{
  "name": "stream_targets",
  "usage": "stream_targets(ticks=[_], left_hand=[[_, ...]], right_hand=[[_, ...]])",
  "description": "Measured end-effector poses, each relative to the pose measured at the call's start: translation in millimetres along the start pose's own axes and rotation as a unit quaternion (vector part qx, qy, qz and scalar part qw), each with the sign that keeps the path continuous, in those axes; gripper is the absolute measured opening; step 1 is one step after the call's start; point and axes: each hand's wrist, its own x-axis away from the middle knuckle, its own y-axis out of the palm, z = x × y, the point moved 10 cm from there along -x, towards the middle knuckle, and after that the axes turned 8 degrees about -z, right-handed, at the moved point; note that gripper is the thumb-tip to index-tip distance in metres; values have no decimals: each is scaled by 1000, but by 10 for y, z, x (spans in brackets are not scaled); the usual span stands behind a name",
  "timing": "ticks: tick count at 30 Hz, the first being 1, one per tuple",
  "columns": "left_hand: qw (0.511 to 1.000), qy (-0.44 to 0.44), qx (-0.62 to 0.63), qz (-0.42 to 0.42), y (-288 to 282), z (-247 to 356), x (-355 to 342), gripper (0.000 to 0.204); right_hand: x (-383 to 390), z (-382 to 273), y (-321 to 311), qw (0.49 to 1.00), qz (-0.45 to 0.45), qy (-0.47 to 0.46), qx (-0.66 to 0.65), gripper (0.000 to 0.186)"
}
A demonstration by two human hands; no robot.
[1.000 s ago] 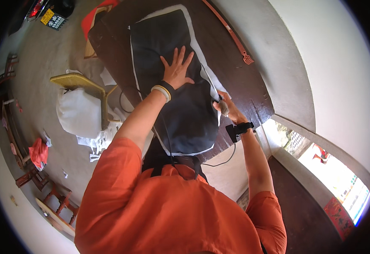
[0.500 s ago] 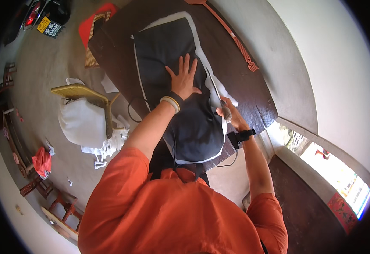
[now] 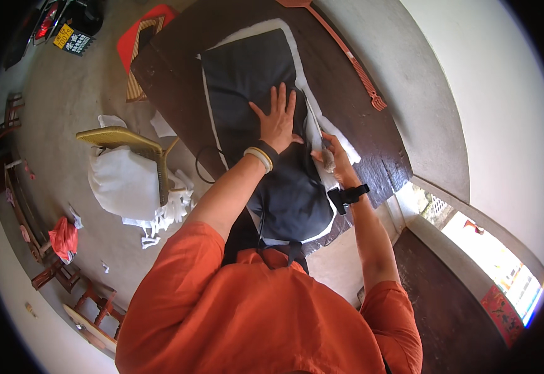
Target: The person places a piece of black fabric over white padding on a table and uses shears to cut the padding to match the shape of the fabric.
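Black fabric (image 3: 247, 68) lies flat over a larger sheet of white padding (image 3: 340, 140), which shows as a strip along its edges. On the middle of the fabric my left hand (image 3: 277, 128) presses down, fingers spread. My right hand (image 3: 340, 163) is closed round a tool with a long slim metal blade (image 3: 314, 117) and a thick grey-brown handle. The blade points away from me along the fabric's right edge, over the white strip. Whether it is a knife or scissors I cannot tell.
The dark wooden table (image 3: 362, 131) carries a red-brown back scratcher (image 3: 356, 65) at its far right. A tan chair (image 3: 122, 135) with white padding (image 3: 122, 184) stands to the left. Behind it are a red stool (image 3: 132, 40) and a motorbike (image 3: 76, 25). A wall rises on the right.
Both hands, the black fabric and the table sit slightly differently in view. My right hand has moved up along the fabric's edge with the bladed tool, closer to my left hand.
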Motion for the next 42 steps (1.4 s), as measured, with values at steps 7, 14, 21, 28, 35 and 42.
stream_targets(ticks=[7,14,21,28,35,42], left_hand=[[1000,4,4,-9,-11,15,24,109],[999,9,-27,37,31,24,18,77],[997,18,-45,59,31,48,-9,91],[998,18,-29,-45,85,89,-52,112],[997,-3,-35,-65,152,-69,-77,119],[998,21,-31,-47,17,40,-34,116]], right_hand=[[-117,-228,127,992,-23,-83,91,79],[-237,-225,106,993,39,-83,67,72],[-158,-197,71,993,80,-89,7,72],[824,598,-177,987,140,-53,51,68],[2877,185,-288,919,222,182,270,62],[3380,866,29,938,337,75,10,61]])
